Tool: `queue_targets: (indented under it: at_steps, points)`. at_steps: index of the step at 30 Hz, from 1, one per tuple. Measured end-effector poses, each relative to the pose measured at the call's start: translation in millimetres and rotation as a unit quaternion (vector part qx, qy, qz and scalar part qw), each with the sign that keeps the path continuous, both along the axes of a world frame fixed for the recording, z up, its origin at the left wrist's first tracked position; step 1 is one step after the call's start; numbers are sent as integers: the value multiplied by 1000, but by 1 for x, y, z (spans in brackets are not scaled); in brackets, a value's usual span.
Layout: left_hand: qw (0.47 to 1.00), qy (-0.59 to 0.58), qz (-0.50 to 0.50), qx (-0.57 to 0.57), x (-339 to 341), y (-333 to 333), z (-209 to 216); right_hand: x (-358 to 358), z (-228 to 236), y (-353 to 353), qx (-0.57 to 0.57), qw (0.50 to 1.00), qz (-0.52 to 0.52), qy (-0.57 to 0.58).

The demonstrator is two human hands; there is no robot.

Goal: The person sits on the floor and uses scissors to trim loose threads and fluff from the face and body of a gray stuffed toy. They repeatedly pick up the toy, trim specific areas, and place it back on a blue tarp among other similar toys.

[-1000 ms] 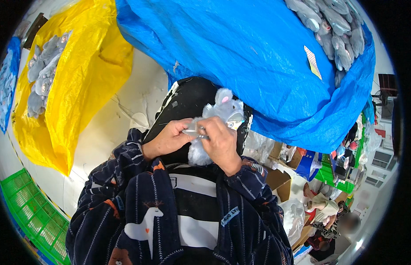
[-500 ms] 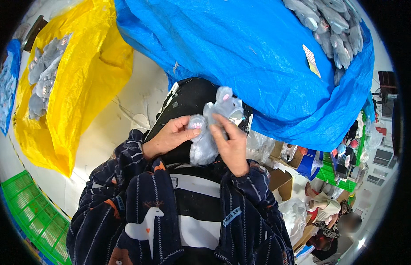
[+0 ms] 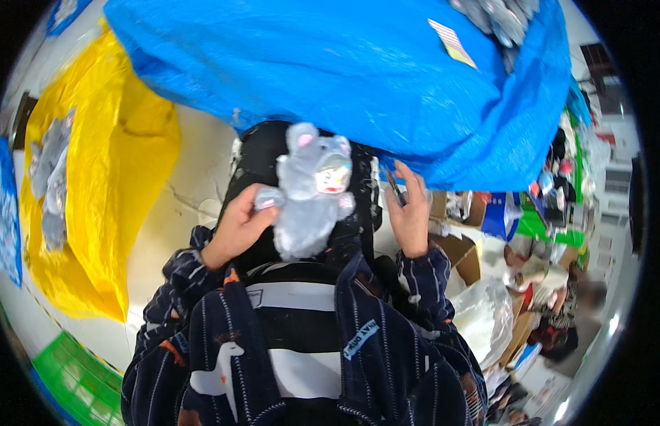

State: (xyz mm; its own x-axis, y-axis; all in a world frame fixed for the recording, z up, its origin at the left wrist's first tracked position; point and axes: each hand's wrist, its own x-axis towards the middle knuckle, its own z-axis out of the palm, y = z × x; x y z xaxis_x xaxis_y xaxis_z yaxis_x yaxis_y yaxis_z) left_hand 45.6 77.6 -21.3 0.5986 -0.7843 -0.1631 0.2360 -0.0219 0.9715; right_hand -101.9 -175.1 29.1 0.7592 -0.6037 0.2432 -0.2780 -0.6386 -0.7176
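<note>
A grey plush toy [image 3: 301, 220] with round pink-lined ears and a light printed face lies face up across my black-trousered lap. Its arm on the left side is pinched at the paw between the thumb and fingers of my left hand [image 3: 239, 226]. My right hand [image 3: 411, 216] is off the toy, to its right beside my knee. Between that hand's thumb and fingers shows a small dark pointed metal tool [image 3: 394, 186], partly hidden, so its exact kind is unclear.
A large blue sack [image 3: 330, 71] spreads ahead, with grey plush pieces [image 3: 504, 18] at its far right. On the left stands a yellow sack [image 3: 103, 213] holding more of them. A green plastic basket [image 3: 78, 380] is at lower left. Cardboard boxes [image 3: 461, 255] and people are on the right.
My right hand has left the toy and moved right, now holding a small dark tool. The toy's face has turned toward me, and my left hand still grips its paw. The whole view has shifted.
</note>
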Motion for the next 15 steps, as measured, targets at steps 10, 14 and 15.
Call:
queue_targets:
  at_steps: [10,14,15]
  points:
    - [907,-391,37,154,9,-3,8,-35,-33,-5,144,989,-21,-11]
    - [892,-422,49,156,3,-8,14,-16,-19,21,249,954,53,161]
    - [873,-460,67,144,0,-12,21,-15,-24,24,240,960,47,137]
